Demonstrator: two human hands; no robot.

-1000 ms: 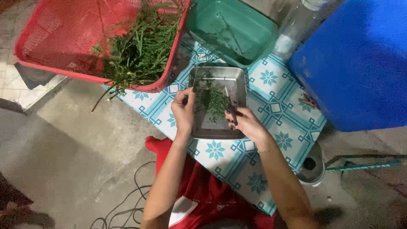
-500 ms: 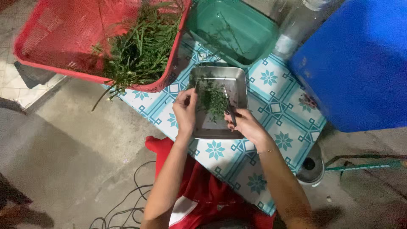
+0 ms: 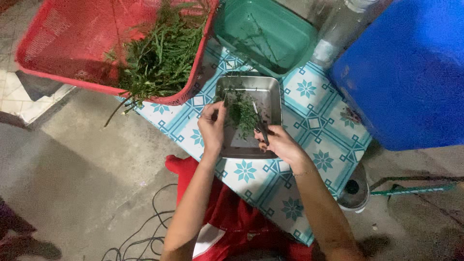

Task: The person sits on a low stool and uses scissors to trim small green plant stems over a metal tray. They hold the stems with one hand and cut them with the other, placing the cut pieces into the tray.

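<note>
My arms bare, no sleeves on forearms. Thin bracelet [image 3: 305, 171] on my right wrist. My left hand [image 3: 211, 126] without rings or glove, right hand [image 3: 280, 143] same. Red garment [image 3: 232, 217] on lap, white patch [image 3: 205, 240] near lower edge.

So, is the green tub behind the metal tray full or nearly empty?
Nearly empty. The green tub holds only a few thin stems, and its bare bottom shows almost everywhere, while the red basket beside it holds a heap of greens.

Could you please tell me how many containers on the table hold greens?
3: the red basket at the left, the green tub behind, and the metal tray between the hands.
</note>
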